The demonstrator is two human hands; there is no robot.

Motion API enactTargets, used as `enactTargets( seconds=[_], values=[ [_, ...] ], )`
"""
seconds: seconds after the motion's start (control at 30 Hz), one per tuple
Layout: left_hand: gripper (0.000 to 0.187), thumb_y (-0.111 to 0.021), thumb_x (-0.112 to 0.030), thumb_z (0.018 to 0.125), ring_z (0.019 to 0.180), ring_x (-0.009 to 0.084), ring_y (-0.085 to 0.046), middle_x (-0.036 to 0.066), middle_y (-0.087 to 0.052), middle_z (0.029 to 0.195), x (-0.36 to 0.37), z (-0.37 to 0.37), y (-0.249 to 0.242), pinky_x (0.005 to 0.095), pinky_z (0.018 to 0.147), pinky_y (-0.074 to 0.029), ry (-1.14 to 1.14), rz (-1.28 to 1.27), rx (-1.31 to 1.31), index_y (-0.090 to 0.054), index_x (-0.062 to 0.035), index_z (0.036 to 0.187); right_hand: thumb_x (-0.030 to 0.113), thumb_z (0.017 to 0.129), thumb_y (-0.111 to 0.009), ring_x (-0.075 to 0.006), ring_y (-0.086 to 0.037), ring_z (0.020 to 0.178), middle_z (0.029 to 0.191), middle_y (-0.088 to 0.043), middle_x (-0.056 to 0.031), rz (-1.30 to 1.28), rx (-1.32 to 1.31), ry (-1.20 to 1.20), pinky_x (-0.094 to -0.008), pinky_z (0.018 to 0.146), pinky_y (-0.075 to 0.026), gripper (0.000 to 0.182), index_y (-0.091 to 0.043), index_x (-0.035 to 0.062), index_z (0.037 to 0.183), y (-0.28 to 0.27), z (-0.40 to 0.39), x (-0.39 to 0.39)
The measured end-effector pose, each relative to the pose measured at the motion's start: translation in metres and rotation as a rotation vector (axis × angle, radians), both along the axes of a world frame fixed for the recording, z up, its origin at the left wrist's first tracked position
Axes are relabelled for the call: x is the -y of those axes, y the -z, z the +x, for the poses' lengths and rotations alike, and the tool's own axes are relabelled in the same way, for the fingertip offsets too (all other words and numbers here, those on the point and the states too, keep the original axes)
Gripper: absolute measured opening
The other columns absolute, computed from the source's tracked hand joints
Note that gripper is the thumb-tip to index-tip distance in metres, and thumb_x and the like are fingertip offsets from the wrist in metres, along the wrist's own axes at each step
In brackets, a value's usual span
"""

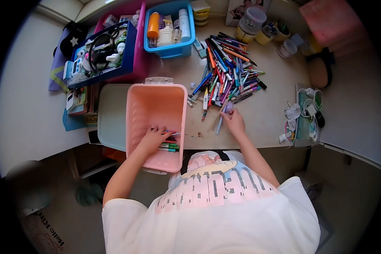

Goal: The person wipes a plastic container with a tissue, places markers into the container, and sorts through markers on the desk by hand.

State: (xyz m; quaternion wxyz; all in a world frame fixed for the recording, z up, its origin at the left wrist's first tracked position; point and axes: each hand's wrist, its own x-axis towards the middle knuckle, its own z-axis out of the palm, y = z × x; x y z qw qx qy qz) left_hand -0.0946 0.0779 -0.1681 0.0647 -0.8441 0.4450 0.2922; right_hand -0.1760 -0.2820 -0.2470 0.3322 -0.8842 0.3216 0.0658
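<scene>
Inside a pink plastic bin (156, 95), my left hand (153, 139) curls its fingers round a pen (173, 134), beside several green and red pens (169, 146) lying on the bin floor. My right hand (235, 122) is at the near edge of a large heap of pens and markers (230, 67) on the table. Its fingertips close on a slim pale-blue pen (219, 125), next to a small purple round item (228, 107). A white digital thermometer (205, 99) lies at the heap's left edge.
A blue basket of bottles (169, 53) and a dark blue box of odds and ends (129, 63) stand at the back left. A pale lid (112, 112) lies left of the bin. Clear cups (253, 21) stand behind the heap; white cables (311, 106) lie at right.
</scene>
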Motion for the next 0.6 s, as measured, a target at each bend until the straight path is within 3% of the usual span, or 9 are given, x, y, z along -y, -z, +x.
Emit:
enactTargets(
  seconds=[0.03, 0.07, 0.2, 0.3, 0.37, 0.4, 0.43, 0.5, 0.6],
  values=[
    [0.063, -0.054, 0.000, 0.085, 0.124, 0.0345, -0.052, 0.011, -0.048, 0.143, 0.001, 0.000, 0.001, 0.0498, 0.107, -0.036, 0.017, 0.013, 0.015, -0.048, -0.0267, 0.142, 0.047, 0.080, -0.075, -0.0353, -0.067, 0.079, 0.087, -0.070, -0.0159, -0.005, -0.020, 0.011, -0.0430, 0.069, -0.053, 0.050, -0.059, 0.0028, 0.098, 0.001, 0.007, -0.005],
    [0.059, -0.056, 0.003, 0.082, 0.127, 0.0345, -0.049, 0.011, -0.049, 0.142, 0.000, -0.001, 0.002, 0.0507, 0.109, -0.035, -0.014, -0.002, -0.024, -0.052, -0.0188, 0.136, 0.047, 0.080, -0.075, -0.0353, -0.067, 0.079, 0.087, -0.070, -0.0159, -0.001, -0.022, 0.022, -0.0430, 0.069, -0.053, 0.050, -0.059, 0.0028, 0.098, 0.002, 0.012, -0.006],
    [0.058, -0.058, 0.000, 0.081, 0.127, 0.0375, -0.048, 0.009, -0.051, 0.138, -0.017, 0.009, 0.007, 0.0610, 0.103, -0.036, -0.260, -0.164, -0.303, -0.051, -0.0207, 0.134, 0.042, 0.080, -0.076, -0.0349, -0.068, 0.074, 0.081, -0.070, -0.0159, 0.078, 0.002, -0.033, -0.0442, 0.068, -0.054, 0.046, -0.061, 0.0020, 0.098, 0.019, 0.014, -0.001],
    [0.062, -0.059, 0.005, 0.078, 0.137, 0.0348, -0.039, 0.009, -0.044, 0.148, -0.024, 0.011, 0.015, 0.0527, 0.115, -0.028, -0.264, -0.127, -0.318, -0.055, -0.0217, 0.134, 0.032, 0.085, -0.072, -0.0294, -0.068, 0.066, 0.074, -0.069, -0.0130, 0.172, 0.093, -0.063, -0.0401, 0.062, -0.055, 0.034, -0.063, 0.0012, 0.097, 0.026, 0.001, 0.007],
    [0.068, -0.059, 0.006, 0.077, 0.144, 0.0331, -0.031, 0.007, -0.037, 0.154, -0.026, 0.010, 0.014, 0.0509, 0.117, -0.025, -0.019, -0.088, -0.133, -0.051, -0.0231, 0.138, 0.027, 0.089, -0.068, -0.0215, -0.066, 0.059, 0.072, -0.069, -0.0094, 0.462, 0.148, 0.207, -0.0357, 0.055, -0.053, 0.027, -0.061, 0.0014, 0.096, 0.029, -0.007, 0.010],
    [0.068, -0.059, 0.006, 0.077, 0.144, 0.0331, -0.031, 0.007, -0.037, 0.154, -0.023, 0.008, 0.007, 0.0509, 0.117, -0.025, -0.029, -0.087, -0.133, -0.051, -0.0231, 0.138, 0.025, 0.096, -0.059, -0.0179, -0.064, 0.055, 0.072, -0.066, -0.0080, 0.493, 0.174, 0.249, -0.0327, 0.050, -0.052, 0.024, -0.058, 0.0017, 0.101, 0.040, -0.012, 0.014],
    [0.071, -0.059, 0.008, 0.077, 0.145, 0.0323, -0.028, 0.007, -0.034, 0.156, -0.018, 0.006, -0.005, 0.0506, 0.118, -0.023, -0.028, -0.076, -0.119, -0.048, -0.0209, 0.141, 0.025, 0.096, -0.059, -0.0179, -0.064, 0.055, 0.072, -0.066, -0.0080, 0.497, 0.170, 0.240, -0.0327, 0.050, -0.052, 0.024, -0.058, 0.0017, 0.101, 0.039, -0.014, 0.017],
    [0.073, -0.058, 0.009, 0.077, 0.147, 0.0315, -0.025, 0.006, -0.030, 0.158, -0.014, 0.001, -0.011, 0.0504, 0.119, -0.022, -0.041, -0.052, -0.107, -0.045, -0.0188, 0.144, 0.026, 0.100, -0.051, -0.0201, -0.065, 0.057, 0.074, -0.062, -0.0097, 0.788, 0.214, 0.533, -0.0329, 0.049, -0.053, 0.024, -0.054, 0.0027, 0.108, 0.036, -0.018, 0.017],
    [0.077, -0.056, 0.014, 0.075, 0.147, 0.0319, -0.024, 0.008, -0.030, 0.158, -0.018, 0.002, 0.007, 0.0474, 0.117, -0.028, -0.269, -0.115, -0.158, -0.041, -0.0102, 0.146, 0.026, 0.102, -0.046, -0.0199, -0.065, 0.059, 0.081, -0.060, -0.0104, 0.813, 0.204, 0.454, -0.0328, 0.052, -0.055, 0.026, -0.051, 0.0027, 0.112, 0.026, -0.017, 0.019]
  ],
)
